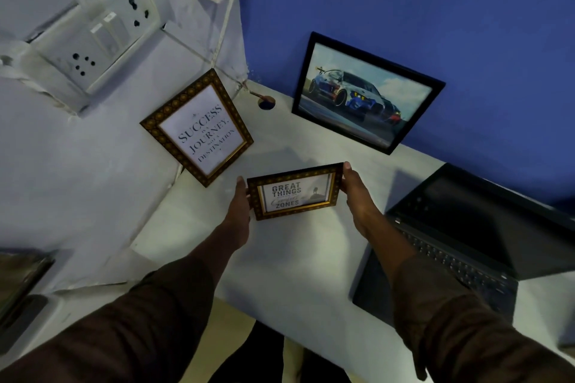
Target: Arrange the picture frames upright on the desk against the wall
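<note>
A small gold-brown frame reading "Great Things" (295,191) is held above the middle of the white desk (280,258), its picture facing me. My left hand (241,205) grips its left edge and my right hand (356,193) grips its right edge. A taller gold frame reading "Success is a Journey" (197,127) leans upright against the grey wall on the left. A black frame with a race car picture (367,93) leans upright against the blue wall at the back.
An open black laptop (476,239) sits on the desk at the right. A cable hole (266,102) lies in the desk's back corner. A white socket panel (93,40) and cables are on the left wall. A dark object (21,298) lies at the far left.
</note>
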A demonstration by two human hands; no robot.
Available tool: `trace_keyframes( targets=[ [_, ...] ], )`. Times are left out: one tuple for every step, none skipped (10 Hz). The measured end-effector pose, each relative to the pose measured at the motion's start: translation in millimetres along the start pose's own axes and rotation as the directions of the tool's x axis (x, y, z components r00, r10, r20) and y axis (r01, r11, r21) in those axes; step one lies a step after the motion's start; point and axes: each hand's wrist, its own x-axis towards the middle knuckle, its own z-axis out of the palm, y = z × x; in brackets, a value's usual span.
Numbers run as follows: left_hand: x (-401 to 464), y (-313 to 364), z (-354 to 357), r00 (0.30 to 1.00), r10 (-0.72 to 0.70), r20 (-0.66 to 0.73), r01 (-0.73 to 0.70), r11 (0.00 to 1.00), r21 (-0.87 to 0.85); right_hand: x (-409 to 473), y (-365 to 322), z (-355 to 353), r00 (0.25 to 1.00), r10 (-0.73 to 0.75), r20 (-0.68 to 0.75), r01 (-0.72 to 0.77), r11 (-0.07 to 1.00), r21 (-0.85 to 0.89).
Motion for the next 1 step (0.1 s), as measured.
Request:
trace_keyframes(
  targets=[
    [-7.0, -12.4, -3.3, 1.0, -0.011, -0.016, 0.011, 1.0, -0.025, -0.2, 21.0, -13.0, 0.999, 0.024, -0.04, -0.025, 1.0, -0.012]
  ],
)
